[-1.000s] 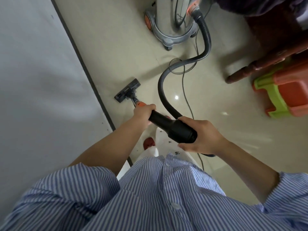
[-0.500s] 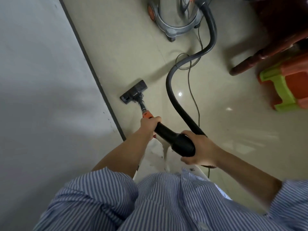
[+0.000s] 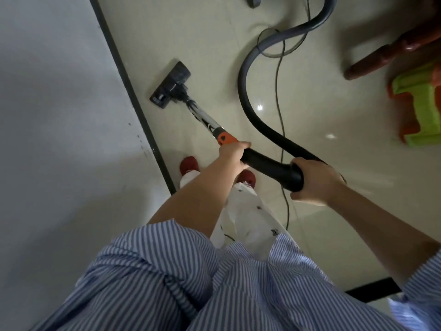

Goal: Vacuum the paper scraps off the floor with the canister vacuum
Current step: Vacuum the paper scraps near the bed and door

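Note:
The black floor nozzle (image 3: 171,85) lies flat on the pale tile floor close to the dark baseboard. A silver wand (image 3: 202,118) with an orange collar (image 3: 225,139) runs back from it to a black curved handle (image 3: 272,168). My left hand (image 3: 232,154) grips the handle's front end just behind the collar. My right hand (image 3: 315,181) grips the rear bend where the grey hose (image 3: 248,91) joins. Only a foot of the canister (image 3: 254,0) shows at the top edge. No paper scraps are visible.
A white wall (image 3: 59,115) with a dark baseboard (image 3: 133,96) bounds the left. A thin power cord (image 3: 280,111) trails across the floor beside the hose. A dark wooden furniture leg (image 3: 386,56) and a green and orange plastic stool (image 3: 420,101) stand at right. My red shoes (image 3: 189,164) are below the wand.
The view has tilted down and the canister has slid almost out of the top edge. The wand now shows longer in front of my left hand. Both hands keep their grip.

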Demonstrator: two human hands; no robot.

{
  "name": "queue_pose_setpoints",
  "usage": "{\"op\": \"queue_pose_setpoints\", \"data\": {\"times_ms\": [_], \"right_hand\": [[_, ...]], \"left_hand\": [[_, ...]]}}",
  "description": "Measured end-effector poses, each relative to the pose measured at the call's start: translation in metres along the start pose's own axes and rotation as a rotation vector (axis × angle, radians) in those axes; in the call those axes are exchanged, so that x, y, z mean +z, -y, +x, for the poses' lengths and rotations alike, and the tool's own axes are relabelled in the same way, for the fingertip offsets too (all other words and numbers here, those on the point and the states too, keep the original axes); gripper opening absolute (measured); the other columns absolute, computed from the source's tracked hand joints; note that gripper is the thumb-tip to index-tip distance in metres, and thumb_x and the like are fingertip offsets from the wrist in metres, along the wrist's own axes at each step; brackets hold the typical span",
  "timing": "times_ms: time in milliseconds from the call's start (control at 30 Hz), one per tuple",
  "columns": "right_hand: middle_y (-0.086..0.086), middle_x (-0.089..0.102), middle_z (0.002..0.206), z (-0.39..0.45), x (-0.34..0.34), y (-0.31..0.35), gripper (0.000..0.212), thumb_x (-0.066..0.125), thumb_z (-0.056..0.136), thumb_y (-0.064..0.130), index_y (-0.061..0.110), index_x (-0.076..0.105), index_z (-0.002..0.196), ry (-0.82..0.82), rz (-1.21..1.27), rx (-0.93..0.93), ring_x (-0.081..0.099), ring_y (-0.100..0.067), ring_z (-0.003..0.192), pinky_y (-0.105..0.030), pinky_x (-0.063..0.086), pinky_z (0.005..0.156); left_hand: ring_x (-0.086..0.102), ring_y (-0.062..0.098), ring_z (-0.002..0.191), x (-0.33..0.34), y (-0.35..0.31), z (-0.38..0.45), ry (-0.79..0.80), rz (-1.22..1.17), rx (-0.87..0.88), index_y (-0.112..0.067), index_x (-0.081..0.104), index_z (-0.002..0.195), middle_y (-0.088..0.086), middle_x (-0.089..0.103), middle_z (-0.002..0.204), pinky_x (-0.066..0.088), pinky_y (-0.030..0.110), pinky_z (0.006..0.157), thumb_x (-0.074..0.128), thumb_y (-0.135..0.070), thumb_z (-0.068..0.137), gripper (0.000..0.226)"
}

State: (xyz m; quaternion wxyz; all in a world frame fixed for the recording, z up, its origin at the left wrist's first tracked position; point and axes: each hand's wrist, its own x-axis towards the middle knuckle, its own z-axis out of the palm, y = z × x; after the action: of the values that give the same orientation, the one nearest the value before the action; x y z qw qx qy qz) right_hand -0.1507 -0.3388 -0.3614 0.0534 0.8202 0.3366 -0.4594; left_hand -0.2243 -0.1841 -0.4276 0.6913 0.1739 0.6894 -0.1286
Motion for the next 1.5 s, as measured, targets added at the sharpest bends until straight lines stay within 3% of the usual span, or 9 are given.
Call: {"op": "queue_pose_setpoints", "data": {"times_ms": [133,300,400,467,567,833,1000,1167,1500], "right_hand": [[0.004,0.057,0.088,0.025,-0.007,0.03,0.041,0.072,0.069,0.029,0.023,0.045,0.1,-0.022,0.012,-0.039,0.054,-0.016,0.078,-0.026,0.045,0.07],[0.003,0.057,0.093,0.058,-0.001,0.11,0.045,0.071,0.071,0.031,0.02,0.045,0.106,-0.004,0.086,-0.115,0.06,-0.02,0.085,-0.034,0.052,0.075],[0.002,0.054,0.094,0.062,0.004,0.143,0.044,0.068,0.073,0.033,0.018,0.043,0.106,-0.001,0.086,-0.115,0.059,-0.021,0.085,-0.033,0.051,0.075],[0.001,0.054,0.098,0.065,0.007,0.156,0.045,0.068,0.073,0.034,0.018,0.042,0.107,0.003,0.089,-0.085,0.058,-0.021,0.086,-0.031,0.05,0.074],[0.0,0.056,0.105,0.076,0.012,0.182,0.049,0.068,0.074,0.034,0.018,0.042,0.112,0.012,0.151,-0.031,0.058,-0.021,0.09,-0.029,0.048,0.075],[-0.003,0.055,0.109,0.127,0.006,0.274,0.048,0.066,0.076,0.032,0.015,0.042,0.114,-0.033,0.312,-0.011,0.059,-0.023,0.092,-0.031,0.048,0.075],[-0.003,0.058,0.104,0.131,-0.03,0.289,0.047,0.068,0.073,0.031,0.016,0.047,0.112,-0.107,0.359,0.004,0.058,-0.024,0.092,-0.034,0.05,0.079],[0.006,0.054,0.088,0.098,-0.063,0.273,0.048,0.076,0.068,0.026,0.02,0.051,0.108,-0.18,0.441,0.04,0.053,-0.014,0.081,-0.024,0.046,0.073],[0.008,0.051,0.088,0.089,-0.076,0.291,0.049,0.075,0.069,0.03,0.019,0.051,0.11,-0.282,0.498,-0.045,0.052,-0.012,0.079,-0.02,0.044,0.07]], "left_hand": [[0.057,0.032,0.114,-0.018,-0.029,0.009,-0.073,0.001,0.042,-0.003,0.044,0.126,0.016,0.058,0.122,0.049,0.047,0.095,0.064,0.001,0.084,0.047],[0.058,0.023,0.105,-0.076,-0.087,0.028,-0.249,0.178,0.155,-0.004,0.045,0.12,0.012,0.058,0.11,0.047,0.033,0.091,0.064,-0.012,0.086,0.04],[0.059,0.027,0.108,-0.105,-0.108,0.037,-0.251,0.257,0.166,-0.006,0.045,0.125,0.015,0.059,0.116,0.048,0.043,0.096,0.065,-0.012,0.083,0.047],[0.061,0.026,0.098,-0.118,-0.114,0.042,-0.185,0.289,0.201,-0.004,0.042,0.128,0.015,0.058,0.108,0.054,0.04,0.081,0.063,-0.007,0.083,0.05],[0.056,0.018,0.077,-0.135,-0.131,0.047,-0.161,0.386,0.241,-0.001,0.04,0.127,0.007,0.052,0.087,0.047,0.027,0.058,0.061,-0.006,0.084,0.049],[0.057,0.026,0.095,-0.187,-0.222,0.065,-0.206,0.499,0.312,-0.007,0.041,0.106,0.013,0.052,0.1,0.051,0.037,0.09,0.06,-0.003,0.081,0.032],[0.057,0.026,0.078,-0.183,-0.253,0.052,-0.145,0.329,0.364,0.001,0.048,0.104,0.015,0.055,0.088,0.05,0.033,0.07,0.063,-0.002,0.064,0.043],[0.055,0.025,0.088,-0.154,-0.253,0.018,-0.088,0.331,0.406,0.0,0.04,0.121,0.014,0.051,0.099,0.048,0.033,0.075,0.061,-0.004,0.074,0.052],[0.056,0.026,0.086,-0.153,-0.276,-0.012,-0.18,0.385,0.506,0.002,0.042,0.123,0.014,0.053,0.096,0.046,0.032,0.07,0.059,-0.005,0.074,0.052]]}}
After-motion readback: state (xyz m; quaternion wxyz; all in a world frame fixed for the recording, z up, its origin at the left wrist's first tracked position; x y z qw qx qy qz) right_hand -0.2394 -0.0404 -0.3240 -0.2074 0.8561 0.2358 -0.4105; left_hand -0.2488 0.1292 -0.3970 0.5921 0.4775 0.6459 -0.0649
